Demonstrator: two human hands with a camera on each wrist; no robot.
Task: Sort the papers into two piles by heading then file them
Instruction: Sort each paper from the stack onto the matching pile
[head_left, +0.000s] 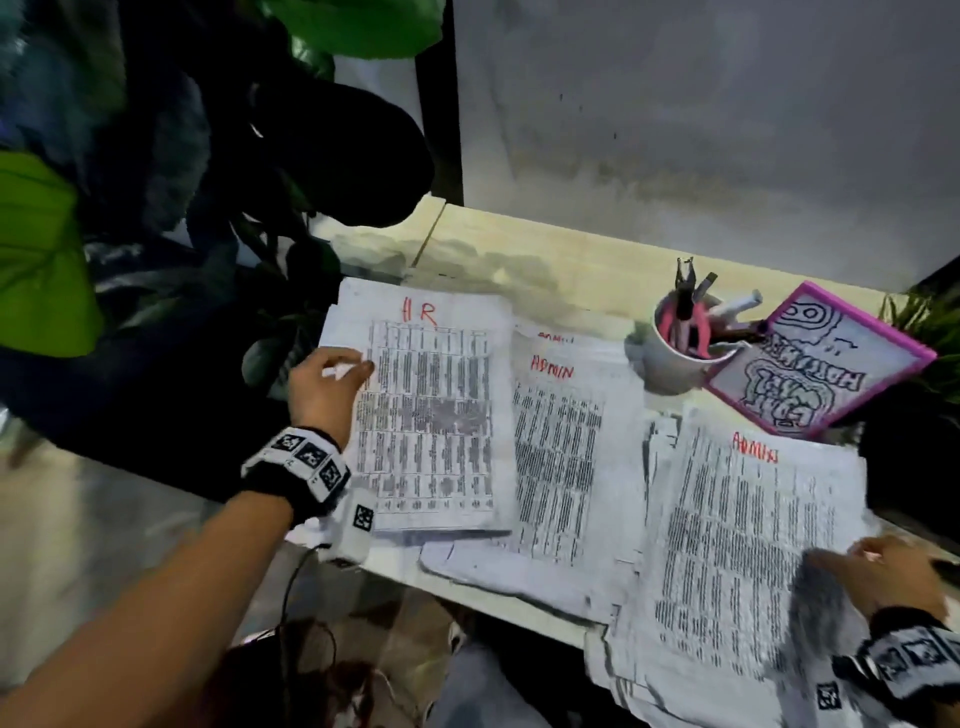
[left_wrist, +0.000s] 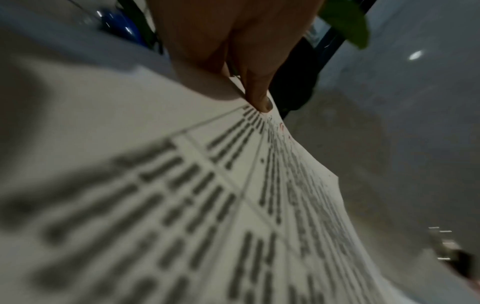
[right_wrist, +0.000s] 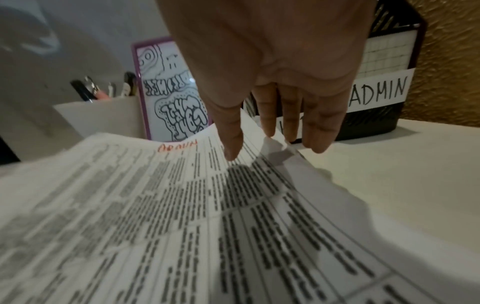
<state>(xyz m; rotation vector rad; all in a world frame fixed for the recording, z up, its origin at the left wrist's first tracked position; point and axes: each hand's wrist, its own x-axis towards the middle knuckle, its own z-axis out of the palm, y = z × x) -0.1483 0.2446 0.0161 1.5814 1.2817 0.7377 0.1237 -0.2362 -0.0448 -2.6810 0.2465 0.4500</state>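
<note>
Papers lie in three groups on the pale bench. HR pile (head_left: 431, 410), headed in red, sits at the bench's left edge, and its top sheet is pinched at the left margin by the left hand (head_left: 324, 387); the left wrist view shows a fingertip (left_wrist: 262, 102) pressed on the sheet's upper face with the thumb under it. Just beside it on the right, partly overlapped by it, lies the middle ADMIN pile (head_left: 566, 457), two red headings showing one above the other. A third, looser ADMIN stack (head_left: 737, 551) lies at the near right corner, its lower sheets hanging over the front edge. The right hand (head_left: 888, 571) rests on that stack's right margin with straight, relaxed fingers (right_wrist: 319, 131); the index tip touches the top sheet and nothing is gripped.

Behind the stack stands a black file tray (right_wrist: 384, 115) with a white label reading ADMIN. Near the back edge a white mug (head_left: 680, 358) holds pens and markers, and a pink-framed drawing board (head_left: 821, 364) leans just beside it. Dark leafy plants (head_left: 249, 171) crowd the left end.
</note>
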